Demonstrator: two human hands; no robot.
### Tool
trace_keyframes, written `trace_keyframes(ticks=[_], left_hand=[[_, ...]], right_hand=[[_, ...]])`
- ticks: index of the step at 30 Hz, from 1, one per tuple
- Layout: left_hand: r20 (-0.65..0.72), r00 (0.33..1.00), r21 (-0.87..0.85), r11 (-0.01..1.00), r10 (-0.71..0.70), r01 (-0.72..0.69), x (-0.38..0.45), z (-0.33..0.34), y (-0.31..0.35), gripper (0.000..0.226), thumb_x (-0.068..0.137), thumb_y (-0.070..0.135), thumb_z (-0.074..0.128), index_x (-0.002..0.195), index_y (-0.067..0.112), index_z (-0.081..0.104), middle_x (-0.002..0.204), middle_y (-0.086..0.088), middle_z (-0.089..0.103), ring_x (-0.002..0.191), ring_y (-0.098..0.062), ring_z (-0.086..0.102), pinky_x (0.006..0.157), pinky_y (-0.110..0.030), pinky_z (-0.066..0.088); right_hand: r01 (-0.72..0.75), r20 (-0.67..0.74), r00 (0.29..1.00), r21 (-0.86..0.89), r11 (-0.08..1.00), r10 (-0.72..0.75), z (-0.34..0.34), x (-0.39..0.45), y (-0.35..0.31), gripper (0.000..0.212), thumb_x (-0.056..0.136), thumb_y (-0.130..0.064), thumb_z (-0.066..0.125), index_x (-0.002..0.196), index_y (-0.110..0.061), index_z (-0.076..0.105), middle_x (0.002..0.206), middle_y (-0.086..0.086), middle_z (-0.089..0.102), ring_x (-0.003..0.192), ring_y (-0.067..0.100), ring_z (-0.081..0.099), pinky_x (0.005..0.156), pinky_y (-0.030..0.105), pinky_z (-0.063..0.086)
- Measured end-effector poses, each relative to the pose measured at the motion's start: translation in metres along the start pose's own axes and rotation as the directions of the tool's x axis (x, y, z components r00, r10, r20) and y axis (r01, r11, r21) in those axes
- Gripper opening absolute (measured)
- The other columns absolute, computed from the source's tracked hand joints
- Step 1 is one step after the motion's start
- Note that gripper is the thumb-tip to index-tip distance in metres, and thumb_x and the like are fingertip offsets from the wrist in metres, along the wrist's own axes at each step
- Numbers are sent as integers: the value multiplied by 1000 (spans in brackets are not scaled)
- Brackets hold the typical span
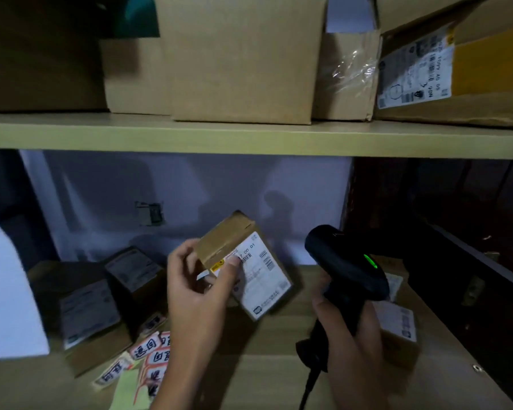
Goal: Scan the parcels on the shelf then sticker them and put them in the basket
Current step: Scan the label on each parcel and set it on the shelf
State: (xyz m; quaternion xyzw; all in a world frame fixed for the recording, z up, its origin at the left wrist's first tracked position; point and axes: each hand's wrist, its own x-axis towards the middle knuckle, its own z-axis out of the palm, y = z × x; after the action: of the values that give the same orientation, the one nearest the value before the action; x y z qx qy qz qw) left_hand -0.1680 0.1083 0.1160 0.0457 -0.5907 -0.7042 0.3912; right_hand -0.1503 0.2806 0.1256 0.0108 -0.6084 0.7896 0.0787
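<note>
Left hand [199, 287] clamped on tilted parcel [249, 270], right hand [353, 329] around scanner [345, 261] alongside.

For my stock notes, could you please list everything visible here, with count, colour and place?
Large cartons: several, brown, upper shelf.
Shelf board: one, pale wood, across the middle.
Held parcel: one, brown with white label, in left hand.
Small parcels: several, brown, lower shelf left and right.
Stickers: several, red-and-white, lower shelf front.
Barcode scanner: one, black, green light on, in right hand.
Left hand: holding parcel.
Right hand: gripping scanner.
</note>
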Motion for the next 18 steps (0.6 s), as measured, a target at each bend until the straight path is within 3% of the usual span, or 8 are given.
trace_keyframes(ticks=[3, 8, 12, 14, 16, 18], left_hand=[[35, 999, 9, 999, -37, 36, 2, -11, 1, 29, 92, 9, 76, 115, 19, 62, 104, 2, 81, 88, -4, 77, 71, -14, 57], [68, 982, 25, 984, -176, 175, 1, -16, -6, 44, 88, 39, 82, 123, 15, 69, 104, -6, 82, 98, -18, 79, 75, -22, 58], [214, 936, 38, 960, -278, 276, -8, -15, -13, 21, 101, 29, 67, 115, 15, 73, 101, 3, 84, 95, -12, 80, 71, -13, 57], [320, 875, 52, 929, -363, 366, -15, -15, -21, 20, 99, 21, 71, 119, 21, 73, 109, 2, 84, 102, -19, 80, 84, -27, 63], [418, 804, 90, 901, -422, 425, -21, -16, -30, 41, 94, 7, 76, 127, 30, 70, 118, 0, 82, 111, -27, 78, 98, -50, 62], [454, 773, 133, 891, -444, 434, -24, -16, -37, 55, 88, 1, 76, 130, 34, 67, 122, 0, 80, 117, -28, 75, 102, -54, 59]], right_hand=[[-13, 104, 994, -7, 1000, 14, 11, -2, 8, 26, 92, -15, 68, 95, -40, 63, 69, -40, 67, 69, -24, 60, 70, 17, 37], [-49, 153, 986, -66, 997, 58, 21, -7, 25, 31, 94, -15, 66, 106, -43, 64, 88, -27, 76, 77, -12, 69, 70, 24, 45], [-83, 108, 990, -46, 995, 88, 21, -9, 31, 30, 95, -13, 65, 113, -37, 64, 82, -25, 77, 67, -9, 70, 50, 13, 51], [-102, 64, 992, -33, 994, 104, 21, -8, 33, 30, 95, -13, 66, 118, -32, 65, 77, -23, 77, 64, -7, 71, 48, 11, 49], [-121, 5, 993, -29, 992, 121, 20, -8, 35, 30, 94, -15, 67, 120, -32, 66, 82, -22, 78, 69, -5, 72, 57, 19, 52], [-131, -19, 991, -23, 991, 130, 17, -9, 35, 30, 94, -17, 68, 116, -37, 66, 88, -23, 78, 74, -4, 72, 66, 26, 50]])
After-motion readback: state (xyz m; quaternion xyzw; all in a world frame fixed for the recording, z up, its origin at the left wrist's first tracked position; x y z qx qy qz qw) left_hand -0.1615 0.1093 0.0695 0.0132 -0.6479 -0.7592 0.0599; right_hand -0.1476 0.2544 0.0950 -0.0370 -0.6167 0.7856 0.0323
